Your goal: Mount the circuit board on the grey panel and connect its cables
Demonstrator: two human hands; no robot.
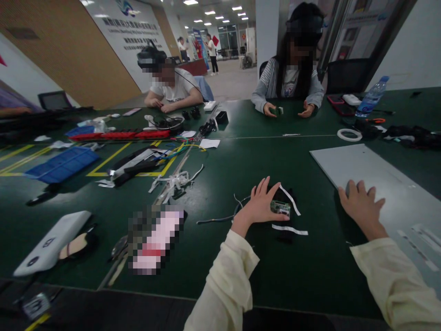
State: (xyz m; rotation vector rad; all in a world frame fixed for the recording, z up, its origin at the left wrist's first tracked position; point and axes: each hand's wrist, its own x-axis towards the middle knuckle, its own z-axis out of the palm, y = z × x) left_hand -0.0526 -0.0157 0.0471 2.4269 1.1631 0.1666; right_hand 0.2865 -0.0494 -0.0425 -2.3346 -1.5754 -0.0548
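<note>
My left hand (263, 202) is spread over a small green circuit board (280, 208) on the dark green table. Its thumb lies along the near edge of the board, and the fingers stretch away, apart from one another. Two white strips, a far one (290, 200) and a near one (290, 229), lie around the board, with dark material beneath. Grey wires (215, 219) run out to the left from under the hand. My right hand (361, 208) rests with fingers spread on the left edge of a large light grey panel (382, 177), holding nothing.
On the left are a phone (158, 241), a white device (53, 243), a heap of white strips (177, 183) and a blue tray (64, 162). A tape roll (349, 134) and a water bottle (372, 97) stand at the far right. Two people sit across the table.
</note>
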